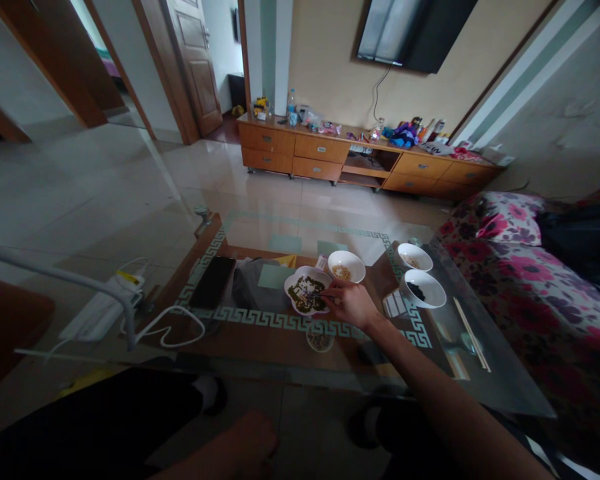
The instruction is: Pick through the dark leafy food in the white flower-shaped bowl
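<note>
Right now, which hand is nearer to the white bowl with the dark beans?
The right hand. The right hand is beside the bowl, to its left in the view and not touching it. The left hand is at the bottom of the view, much farther away.

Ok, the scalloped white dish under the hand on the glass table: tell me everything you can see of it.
The scalloped white dish is shallow, with a petal-shaped rim, and looks like glazed ceramic. It sits level on the glass tabletop, beside a white bowl. It holds a spread of small green and dark pieces, too small to identify. The right hand's fingers reach over its rim; contact is unclear.
</note>
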A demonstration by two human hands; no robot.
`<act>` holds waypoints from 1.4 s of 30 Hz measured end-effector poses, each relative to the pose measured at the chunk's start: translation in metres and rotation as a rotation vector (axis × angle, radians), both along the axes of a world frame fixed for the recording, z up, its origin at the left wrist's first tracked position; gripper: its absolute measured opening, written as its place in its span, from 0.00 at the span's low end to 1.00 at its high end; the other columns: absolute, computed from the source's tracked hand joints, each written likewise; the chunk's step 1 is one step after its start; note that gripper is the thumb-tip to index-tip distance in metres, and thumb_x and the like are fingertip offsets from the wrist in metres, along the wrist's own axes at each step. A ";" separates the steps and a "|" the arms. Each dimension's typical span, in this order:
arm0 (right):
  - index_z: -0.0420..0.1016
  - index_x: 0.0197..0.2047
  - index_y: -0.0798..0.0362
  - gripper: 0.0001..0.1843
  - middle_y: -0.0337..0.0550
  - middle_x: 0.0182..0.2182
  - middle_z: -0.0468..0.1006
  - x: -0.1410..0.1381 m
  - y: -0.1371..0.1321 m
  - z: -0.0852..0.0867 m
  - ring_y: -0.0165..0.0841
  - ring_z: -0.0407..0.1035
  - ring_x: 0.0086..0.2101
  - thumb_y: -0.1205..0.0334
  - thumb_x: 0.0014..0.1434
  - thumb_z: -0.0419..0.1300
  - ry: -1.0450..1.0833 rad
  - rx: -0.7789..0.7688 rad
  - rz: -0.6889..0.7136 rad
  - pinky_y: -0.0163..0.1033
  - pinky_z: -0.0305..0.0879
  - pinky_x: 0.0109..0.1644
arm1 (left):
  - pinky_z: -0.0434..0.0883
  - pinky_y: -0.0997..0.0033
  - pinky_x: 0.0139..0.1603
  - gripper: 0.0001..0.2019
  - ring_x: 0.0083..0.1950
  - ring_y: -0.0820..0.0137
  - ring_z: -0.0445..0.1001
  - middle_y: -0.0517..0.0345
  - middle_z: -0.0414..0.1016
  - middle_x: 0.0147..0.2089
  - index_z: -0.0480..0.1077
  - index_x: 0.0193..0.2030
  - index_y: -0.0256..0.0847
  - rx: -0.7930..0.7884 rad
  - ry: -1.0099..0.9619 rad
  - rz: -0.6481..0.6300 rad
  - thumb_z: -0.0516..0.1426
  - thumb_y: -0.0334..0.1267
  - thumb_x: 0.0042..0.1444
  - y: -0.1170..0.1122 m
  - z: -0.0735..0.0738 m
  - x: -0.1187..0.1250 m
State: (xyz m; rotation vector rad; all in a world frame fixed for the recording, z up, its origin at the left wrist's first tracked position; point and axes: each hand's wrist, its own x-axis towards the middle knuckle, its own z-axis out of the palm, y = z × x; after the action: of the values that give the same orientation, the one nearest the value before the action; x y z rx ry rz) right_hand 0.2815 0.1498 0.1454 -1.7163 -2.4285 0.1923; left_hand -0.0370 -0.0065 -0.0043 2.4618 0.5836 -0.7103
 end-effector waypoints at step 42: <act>0.88 0.49 0.44 0.14 0.43 0.46 0.86 0.000 -0.003 0.010 0.36 0.80 0.41 0.53 0.73 0.60 -0.051 0.000 -0.079 0.36 0.71 0.41 | 0.79 0.46 0.54 0.15 0.49 0.43 0.83 0.37 0.83 0.43 0.83 0.45 0.35 -0.049 0.100 -0.023 0.66 0.47 0.62 0.006 0.024 0.005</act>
State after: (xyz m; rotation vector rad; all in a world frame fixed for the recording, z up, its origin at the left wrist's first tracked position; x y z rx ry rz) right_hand 0.2818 0.1468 0.1559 -1.8347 -2.3899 0.1399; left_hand -0.0316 -0.0008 0.0198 2.4015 0.5695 -0.8514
